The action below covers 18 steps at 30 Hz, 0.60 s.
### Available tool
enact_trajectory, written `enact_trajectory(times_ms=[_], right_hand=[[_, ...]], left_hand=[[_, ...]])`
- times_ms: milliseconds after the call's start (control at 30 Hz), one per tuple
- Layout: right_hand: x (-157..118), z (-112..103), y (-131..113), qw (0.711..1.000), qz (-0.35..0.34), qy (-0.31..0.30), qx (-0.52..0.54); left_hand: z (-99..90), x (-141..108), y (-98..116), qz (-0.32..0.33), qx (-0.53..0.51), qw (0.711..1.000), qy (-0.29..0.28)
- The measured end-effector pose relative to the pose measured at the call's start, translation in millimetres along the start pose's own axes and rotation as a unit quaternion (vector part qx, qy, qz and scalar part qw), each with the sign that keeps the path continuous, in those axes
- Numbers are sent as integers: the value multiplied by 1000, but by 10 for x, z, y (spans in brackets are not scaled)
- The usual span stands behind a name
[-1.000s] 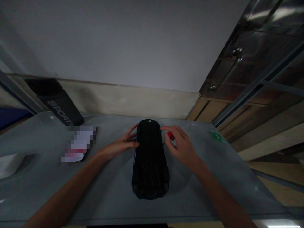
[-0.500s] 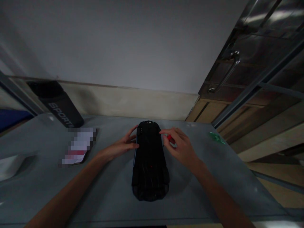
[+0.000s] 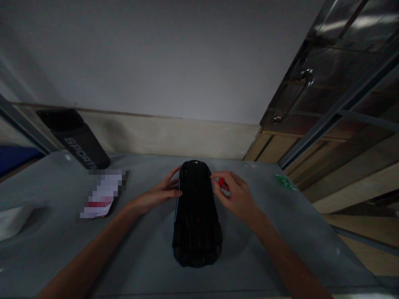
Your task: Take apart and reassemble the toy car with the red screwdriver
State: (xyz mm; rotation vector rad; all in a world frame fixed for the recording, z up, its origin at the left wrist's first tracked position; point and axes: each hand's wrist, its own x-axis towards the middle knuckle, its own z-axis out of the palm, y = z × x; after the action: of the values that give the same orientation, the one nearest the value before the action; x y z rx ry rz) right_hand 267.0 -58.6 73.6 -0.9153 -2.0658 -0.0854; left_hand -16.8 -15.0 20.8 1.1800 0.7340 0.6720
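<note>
A long black toy car [image 3: 198, 211] lies on the grey table [image 3: 149, 261], its dark underside facing up. My left hand [image 3: 160, 192] grips the car's left side near its far end, thumb on the edge and fingers along the side. My right hand [image 3: 235, 193] is closed round a small red object [image 3: 222, 184], with thumb and index finger close together at the car's right edge, by the far wheel. Whether anything tiny sits between those fingertips cannot be made out.
A dark bottle [image 3: 79, 141] marked SPORT stands at the back left, near a blurred phone-like item [image 3: 104, 195]. A white object [image 3: 14, 220] lies at the far left, a green packet [image 3: 285, 182] at the right. A wall rises behind.
The thumb and index finger of my right hand have drawn closer together beside the car's right edge. My left hand keeps its hold on the car. The view has shifted slightly.
</note>
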Motion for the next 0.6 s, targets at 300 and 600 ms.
enact_trajectory(times_ms=[300, 600], right_hand=[[45, -96, -34, 999, -28, -19, -9], [8, -84, 26, 1000, -3, -13, -18]], left_hand=[[7, -5, -8, 7, -1, 1000, 2], [-12, 10, -23, 14, 9, 1000, -3]])
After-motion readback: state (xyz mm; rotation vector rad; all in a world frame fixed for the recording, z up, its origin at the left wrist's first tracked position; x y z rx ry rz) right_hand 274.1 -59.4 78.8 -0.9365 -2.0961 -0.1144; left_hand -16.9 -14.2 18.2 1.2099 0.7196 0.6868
